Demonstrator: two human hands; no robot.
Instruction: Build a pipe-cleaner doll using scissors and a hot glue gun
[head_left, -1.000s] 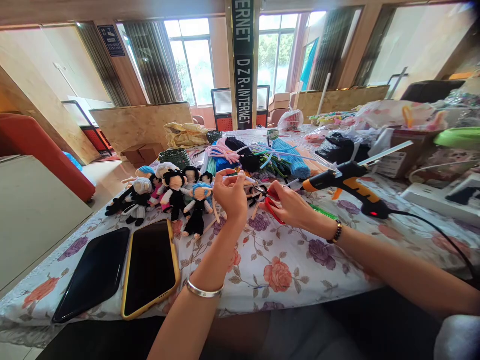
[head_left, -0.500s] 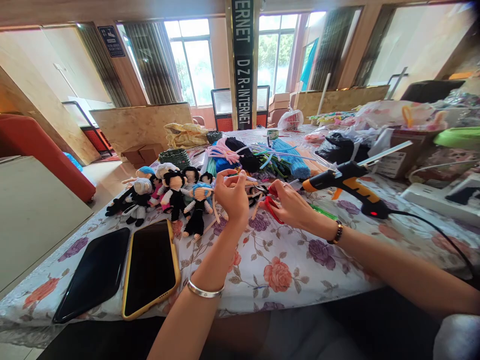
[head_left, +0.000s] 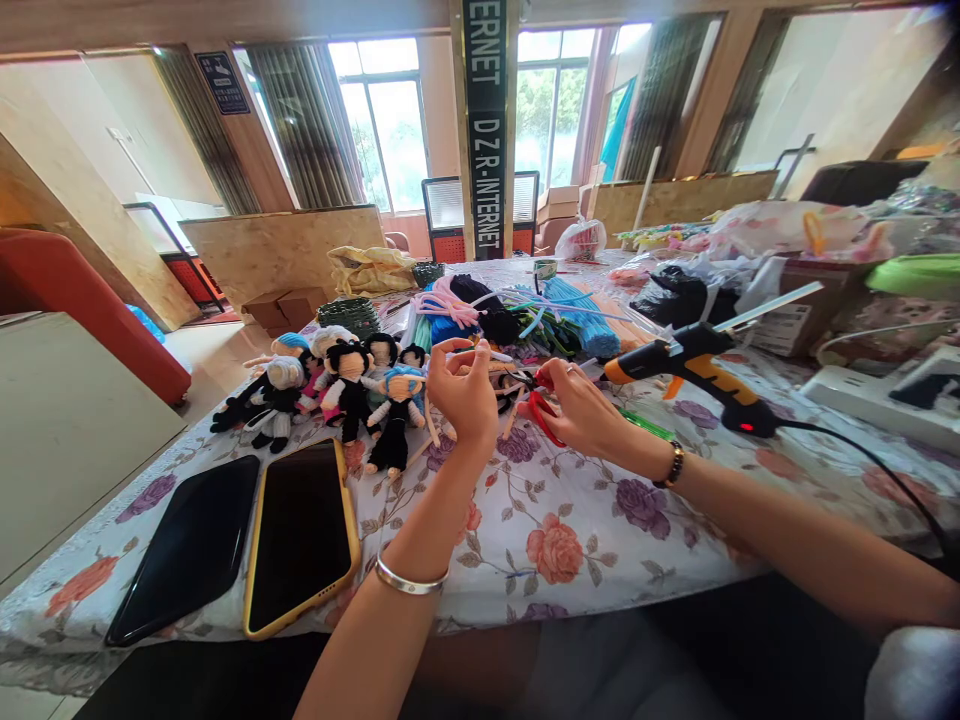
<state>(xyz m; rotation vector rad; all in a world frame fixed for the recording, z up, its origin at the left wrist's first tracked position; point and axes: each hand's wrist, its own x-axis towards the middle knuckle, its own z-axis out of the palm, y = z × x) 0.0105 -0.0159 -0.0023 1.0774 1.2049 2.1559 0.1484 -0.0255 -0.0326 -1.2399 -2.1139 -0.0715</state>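
Note:
My left hand [head_left: 463,393] is raised over the table, its fingers curled together in a pinch. Whatever lies between those fingertips is hidden or too small to make out. Red-handled scissors [head_left: 546,418] are in my right hand [head_left: 589,405], their blades pointing left toward the left hand. Beige pipe-cleaner pieces [head_left: 433,420] lie just behind and below the hands. Left of them sits a group of small fuzzy dolls; the nearest doll [head_left: 394,420] has blue hair and black clothes. Bundles of pipe cleaners, among them light blue ones [head_left: 576,318], lie beyond my hands.
A black-and-orange glue gun [head_left: 701,375] with a lit red light stands at the right, its cord trailing away. Two phones, a black phone [head_left: 187,550] and a yellow-cased phone [head_left: 304,540], lie front left. A white power strip [head_left: 885,400] and a cardboard box [head_left: 799,300] are far right.

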